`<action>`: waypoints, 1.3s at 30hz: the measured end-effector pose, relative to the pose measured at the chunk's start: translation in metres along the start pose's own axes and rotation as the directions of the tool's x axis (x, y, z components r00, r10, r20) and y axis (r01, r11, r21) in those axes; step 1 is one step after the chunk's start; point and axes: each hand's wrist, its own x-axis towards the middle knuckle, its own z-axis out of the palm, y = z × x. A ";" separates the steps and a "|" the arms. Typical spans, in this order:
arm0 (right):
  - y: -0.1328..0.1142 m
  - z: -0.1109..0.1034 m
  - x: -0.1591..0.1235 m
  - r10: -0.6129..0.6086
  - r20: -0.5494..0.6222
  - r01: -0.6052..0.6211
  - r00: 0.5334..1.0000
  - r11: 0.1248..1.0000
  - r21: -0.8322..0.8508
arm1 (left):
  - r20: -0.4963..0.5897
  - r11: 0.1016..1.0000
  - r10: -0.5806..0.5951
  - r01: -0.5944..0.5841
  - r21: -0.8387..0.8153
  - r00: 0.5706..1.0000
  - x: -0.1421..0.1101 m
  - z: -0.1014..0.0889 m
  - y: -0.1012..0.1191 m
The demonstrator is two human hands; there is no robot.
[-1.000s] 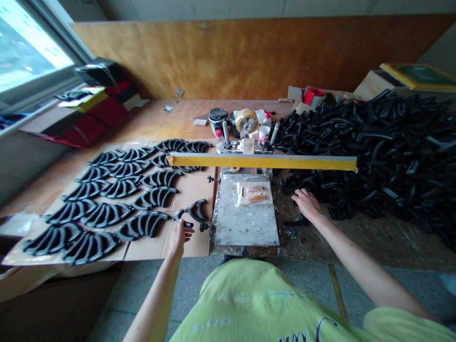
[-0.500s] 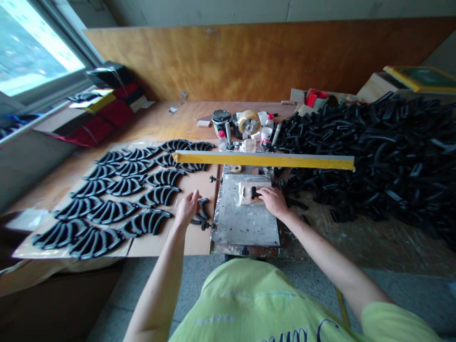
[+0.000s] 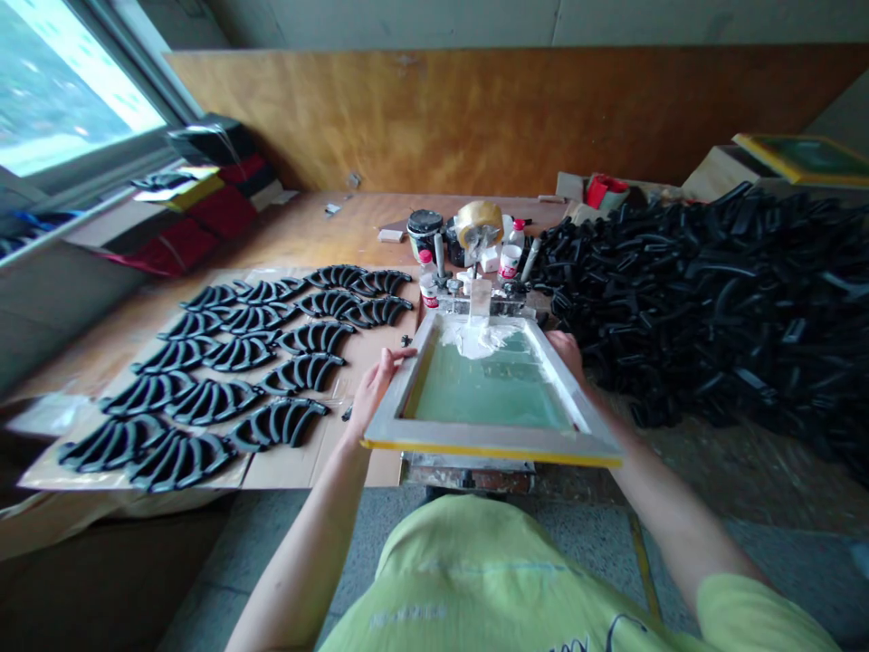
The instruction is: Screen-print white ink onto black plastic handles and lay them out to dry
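A framed printing screen [image 3: 489,394] with green mesh and white ink at its far end lies lowered over the metal plate [image 3: 468,471] in front of me. My left hand [image 3: 376,389] grips the frame's left rail, fingers curled over it. My right hand [image 3: 567,353] holds the right rail, mostly hidden behind the frame. Rows of black curved plastic parts [image 3: 231,380] lie on cardboard [image 3: 326,457] to the left.
A large heap of black plastic parts [image 3: 712,290] fills the right of the wooden bench. Jars, small bottles and a tape roll [image 3: 479,226] stand behind the screen's hinge. Red and black items [image 3: 204,199] sit at the far left by the window.
The screen frame has swung down from raised to nearly flat over the plate. My hands left the black parts and the plate and moved onto the frame's side rails.
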 end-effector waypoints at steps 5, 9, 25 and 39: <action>-0.040 0.005 0.053 -0.295 -0.048 0.280 0.954 0.939 -0.199 | 0.038 0.973 -0.216 0.212 0.092 0.976 -0.017 -0.001 -0.075; -0.080 0.038 0.067 -0.356 0.245 0.413 0.902 0.875 -0.251 | -0.021 0.964 -0.235 0.236 0.122 0.972 -0.012 0.008 -0.111; -0.072 0.024 0.008 -0.502 0.430 0.565 0.750 0.824 -0.024 | 0.013 0.966 -0.237 0.234 0.112 0.971 -0.011 0.005 -0.119; -0.073 0.013 0.089 -0.235 0.150 0.254 0.960 0.959 -0.123 | 0.035 0.976 -0.214 0.213 0.039 0.976 -0.010 -0.003 -0.039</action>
